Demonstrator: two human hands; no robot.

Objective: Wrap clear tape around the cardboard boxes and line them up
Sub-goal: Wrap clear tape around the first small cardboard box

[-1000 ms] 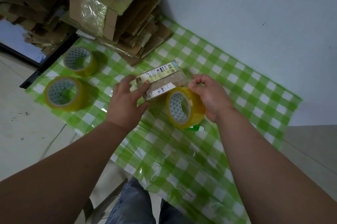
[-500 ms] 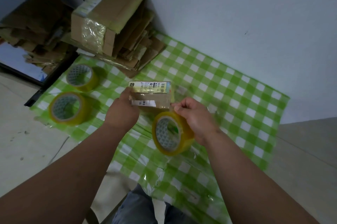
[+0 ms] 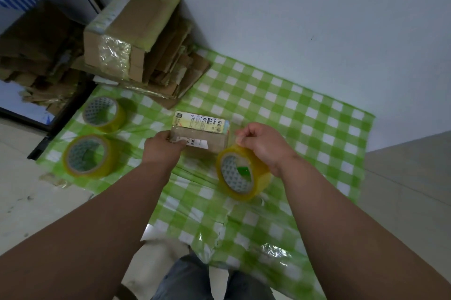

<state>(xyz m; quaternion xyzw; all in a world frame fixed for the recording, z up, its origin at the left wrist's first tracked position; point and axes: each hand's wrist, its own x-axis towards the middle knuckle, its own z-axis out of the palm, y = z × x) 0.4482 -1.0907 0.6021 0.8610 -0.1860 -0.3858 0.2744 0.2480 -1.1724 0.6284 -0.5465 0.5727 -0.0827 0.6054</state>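
A small cardboard box (image 3: 202,132) with a yellow label and a white barcode sticker sits on the green checked cloth (image 3: 305,128). My left hand (image 3: 163,149) grips the box's left end. My right hand (image 3: 262,144) is curled just right of the box, pinching what looks like the clear tape's free end. A yellowish roll of clear tape (image 3: 240,172) hangs under that hand, standing on its edge near the box's right corner.
Two more tape rolls (image 3: 102,113) (image 3: 87,155) lie at the cloth's left edge. A larger taped cardboard box (image 3: 127,31) rests on a pile of flattened cardboard (image 3: 175,75) at the back left against the wall. Bare floor lies right of the cloth.
The box has come down from a tilt to lie level on the cloth. My right hand and its roll have shifted down and to the right of the box.
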